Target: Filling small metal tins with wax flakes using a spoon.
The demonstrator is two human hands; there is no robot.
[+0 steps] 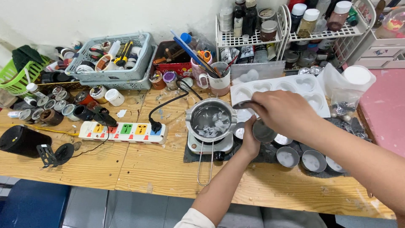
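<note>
Two hands over a cluttered wooden table (pixel 139 169), white wall (pixel 84 17) behind.

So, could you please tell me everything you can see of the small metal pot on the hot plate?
The small metal pot is round, shiny and silver-coloured, with a pouring lip and a long wire-loop handle pointing toward the person. It sits upright on a small white hot plate, which rests on a dark mat on the wooden table. Pale flakes, seemingly wax, lie in clear liquid inside. Neither hand touches it; the left hand holds a small metal cup just beside it.
</note>
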